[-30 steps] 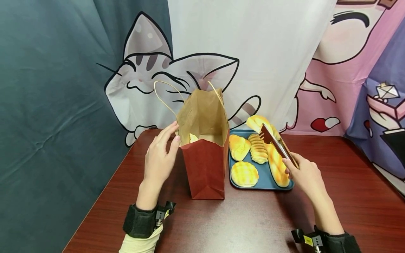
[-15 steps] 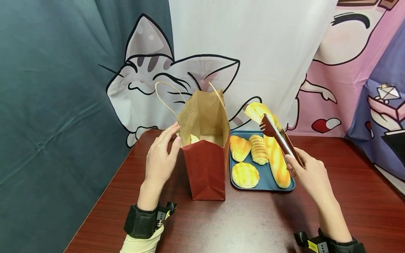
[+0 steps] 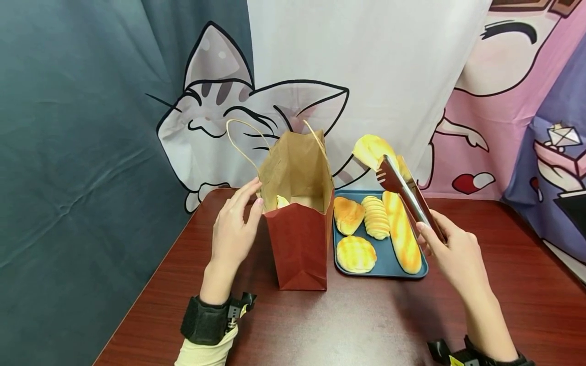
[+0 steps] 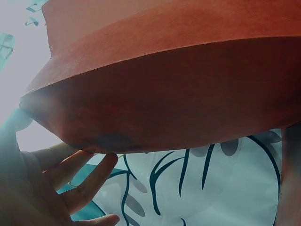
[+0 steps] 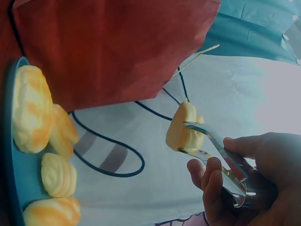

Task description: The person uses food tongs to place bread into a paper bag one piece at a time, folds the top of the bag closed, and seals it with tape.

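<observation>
My right hand (image 3: 458, 251) grips metal tongs (image 3: 412, 195), which clamp a pale yellow bread piece (image 3: 373, 150) in the air above the tray's far edge. In the right wrist view the same bread (image 5: 181, 129) sits between the tong tips, clear of the bag. A red paper bag (image 3: 297, 249) with a brown inside stands upright, its mouth wide. Something pale yellow (image 3: 282, 202) shows just inside its rim. My left hand (image 3: 233, 229) rests its extended fingers against the bag's left side, thumb near the front corner. In the left wrist view the fingertips (image 4: 110, 162) touch the bag's side.
Right of the bag lies a blue tray (image 3: 389, 267) with a round bread (image 3: 356, 254), a wedge-shaped bread (image 3: 348, 216), a ridged roll (image 3: 376, 217) and a long loaf (image 3: 403, 234). Two cord handles (image 3: 235, 145) rise from the bag. A cartoon curtain (image 3: 297, 40) hangs behind the table (image 3: 366, 325).
The tongs and their bread have risen from close over the tray to higher in front of the curtain. My right hand has shifted slightly right. The left hand stays against the bag.
</observation>
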### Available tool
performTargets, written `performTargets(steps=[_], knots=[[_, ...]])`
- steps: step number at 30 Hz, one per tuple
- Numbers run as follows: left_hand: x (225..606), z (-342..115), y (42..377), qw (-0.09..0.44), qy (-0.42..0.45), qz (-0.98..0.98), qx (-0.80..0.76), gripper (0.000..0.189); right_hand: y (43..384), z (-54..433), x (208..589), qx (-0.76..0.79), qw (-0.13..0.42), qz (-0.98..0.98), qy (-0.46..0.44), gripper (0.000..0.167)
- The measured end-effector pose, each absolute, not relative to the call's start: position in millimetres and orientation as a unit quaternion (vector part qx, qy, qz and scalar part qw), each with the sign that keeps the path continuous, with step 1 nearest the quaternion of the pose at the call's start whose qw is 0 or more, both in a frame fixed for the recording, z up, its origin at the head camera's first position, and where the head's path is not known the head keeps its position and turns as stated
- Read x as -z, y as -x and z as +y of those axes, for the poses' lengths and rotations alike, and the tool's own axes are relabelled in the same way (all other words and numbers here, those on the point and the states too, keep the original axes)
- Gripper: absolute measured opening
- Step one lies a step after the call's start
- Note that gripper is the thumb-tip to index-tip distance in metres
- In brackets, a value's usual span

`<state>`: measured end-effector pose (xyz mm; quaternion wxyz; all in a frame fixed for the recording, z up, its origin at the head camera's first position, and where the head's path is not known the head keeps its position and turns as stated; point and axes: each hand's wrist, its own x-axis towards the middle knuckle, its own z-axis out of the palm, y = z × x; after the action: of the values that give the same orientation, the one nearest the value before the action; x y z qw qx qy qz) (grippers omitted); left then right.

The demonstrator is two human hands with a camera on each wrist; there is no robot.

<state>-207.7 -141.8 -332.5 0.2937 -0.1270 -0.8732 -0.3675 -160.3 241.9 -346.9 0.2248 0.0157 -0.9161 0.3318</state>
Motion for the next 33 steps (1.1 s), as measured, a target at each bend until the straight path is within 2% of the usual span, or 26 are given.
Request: performTargets(steps=[33], knots=[[334,-140,209,0.297,0.131,-0.871,0.368,0.043,135,220,324,-0.381,0.319,-0.864,-0.078,0.029]])
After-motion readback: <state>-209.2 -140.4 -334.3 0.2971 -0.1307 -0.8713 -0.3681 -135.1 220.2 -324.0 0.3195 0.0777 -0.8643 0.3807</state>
